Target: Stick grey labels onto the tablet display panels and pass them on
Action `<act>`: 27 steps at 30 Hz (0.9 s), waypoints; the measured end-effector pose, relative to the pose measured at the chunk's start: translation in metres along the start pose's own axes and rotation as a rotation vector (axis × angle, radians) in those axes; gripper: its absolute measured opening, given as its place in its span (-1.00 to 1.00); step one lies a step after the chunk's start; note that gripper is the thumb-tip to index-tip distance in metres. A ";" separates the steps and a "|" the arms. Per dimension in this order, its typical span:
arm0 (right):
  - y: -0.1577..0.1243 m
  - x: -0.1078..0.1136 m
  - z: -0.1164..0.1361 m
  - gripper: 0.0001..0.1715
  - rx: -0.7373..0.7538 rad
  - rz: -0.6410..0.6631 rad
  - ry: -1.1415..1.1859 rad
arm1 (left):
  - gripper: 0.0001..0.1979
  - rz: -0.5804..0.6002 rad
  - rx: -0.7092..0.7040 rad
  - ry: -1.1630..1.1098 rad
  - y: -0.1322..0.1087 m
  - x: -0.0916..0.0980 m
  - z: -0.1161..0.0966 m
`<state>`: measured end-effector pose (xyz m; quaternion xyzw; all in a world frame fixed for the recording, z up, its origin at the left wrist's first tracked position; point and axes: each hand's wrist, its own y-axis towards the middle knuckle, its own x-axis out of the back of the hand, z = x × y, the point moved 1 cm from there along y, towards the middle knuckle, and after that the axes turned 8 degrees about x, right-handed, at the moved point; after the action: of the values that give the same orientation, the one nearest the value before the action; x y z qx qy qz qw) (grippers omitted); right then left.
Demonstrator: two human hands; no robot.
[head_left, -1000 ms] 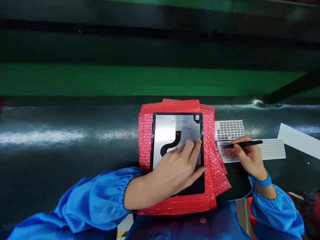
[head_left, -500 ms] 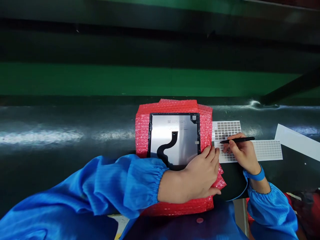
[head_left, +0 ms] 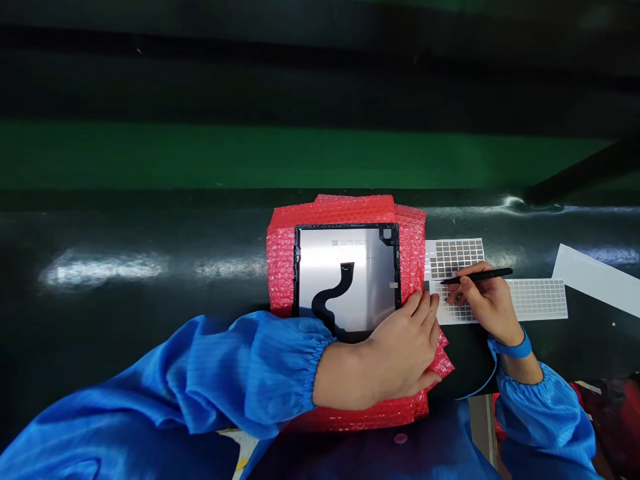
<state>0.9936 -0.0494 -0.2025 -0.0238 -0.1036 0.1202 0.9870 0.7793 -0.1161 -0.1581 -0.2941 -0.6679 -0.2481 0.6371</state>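
Observation:
A tablet display panel [head_left: 370, 293], silver back up with a black frame and a curved black ribbon cable [head_left: 345, 280], lies on red bubble wrap [head_left: 285, 233]. My left hand [head_left: 395, 353] rests flat over the panel's lower right corner and the wrap, fingers stretched toward a sticker sheet; it hides that corner. My right hand [head_left: 487, 303] pinches black tweezers [head_left: 480, 275], their tip pointing left just over the lower sticker sheet [head_left: 540, 299] of small grey squares. Above that sheet lies a second one [head_left: 457, 257] with darker squares.
A white strip of paper [head_left: 600, 277] lies at the right on the dark, shiny bench [head_left: 150, 293]. A blue wrist strap [head_left: 515, 347] with a cord circles my right wrist. Dark red items [head_left: 610, 420] sit below the bench at the right.
The view has shifted very slightly. Both hands keep nearly the same places, the tweezers still over the lower sticker sheet.

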 end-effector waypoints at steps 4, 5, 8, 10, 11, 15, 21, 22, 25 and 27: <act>0.003 0.002 -0.002 -0.60 0.010 -0.031 0.038 | -0.15 -0.005 -0.012 0.011 -0.001 0.001 0.000; 0.003 0.002 -0.002 -0.61 0.019 -0.036 0.044 | -0.15 -0.004 -0.012 0.015 -0.001 0.001 0.000; 0.001 0.003 0.002 -0.62 0.060 -0.054 0.045 | -0.14 0.005 -0.016 0.020 -0.001 0.000 0.001; -0.005 0.002 0.006 -0.63 0.076 -0.048 0.034 | -0.14 0.014 -0.018 0.012 0.000 0.000 0.001; -0.010 0.002 0.008 -0.64 0.075 -0.031 0.029 | -0.14 0.017 -0.019 0.003 0.000 0.000 0.001; -0.031 -0.003 0.007 -0.66 0.045 0.055 -0.016 | -0.16 0.014 -0.022 -0.026 0.001 0.000 0.002; -0.040 -0.007 0.000 -0.71 0.077 0.050 -0.117 | -0.16 -0.001 -0.025 -0.005 0.002 -0.001 0.001; -0.039 -0.007 0.000 -0.72 0.080 0.051 -0.120 | -0.17 0.000 -0.024 -0.007 0.002 0.000 0.002; -0.038 -0.007 0.000 -0.75 0.089 0.054 -0.117 | -0.17 0.006 -0.023 -0.018 0.002 0.000 0.002; -0.038 -0.007 0.001 -0.76 0.093 0.053 -0.118 | -0.17 0.009 -0.021 -0.020 0.002 0.000 0.002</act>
<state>0.9952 -0.0884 -0.2001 0.0264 -0.1551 0.1521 0.9758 0.7792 -0.1128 -0.1580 -0.3063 -0.6702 -0.2494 0.6283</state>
